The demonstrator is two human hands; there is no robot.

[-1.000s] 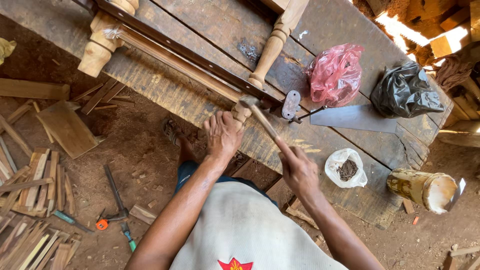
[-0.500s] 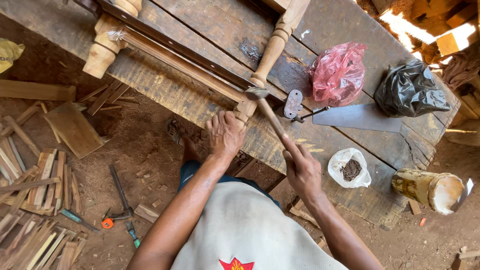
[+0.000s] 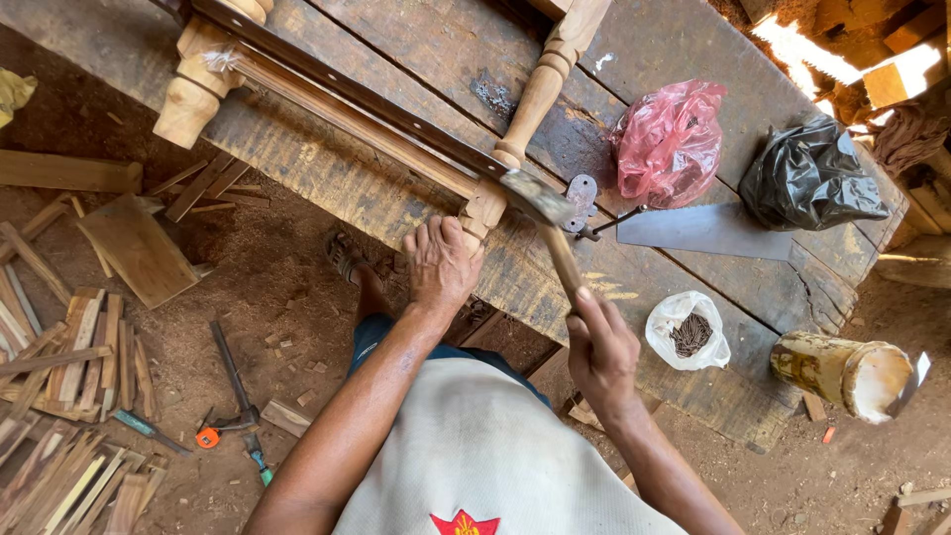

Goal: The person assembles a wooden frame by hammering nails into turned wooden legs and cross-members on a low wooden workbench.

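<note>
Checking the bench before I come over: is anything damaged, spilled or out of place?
The workbench plank is cracked near its front edge, right of the saw blade. Offcuts and a pair of pliers lie scattered on the dirt floor.

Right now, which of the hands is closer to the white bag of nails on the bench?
The right hand is closer, gripping the hammer just left of the white bag of nails. The left hand rests farther left.

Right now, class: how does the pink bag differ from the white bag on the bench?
The pink bag is bunched shut, contents hidden; the white bag lies open, showing dark nails. The pink bag sits farther from the person, the white bag near the right hand. Both are thin plastic on the bench.
</note>
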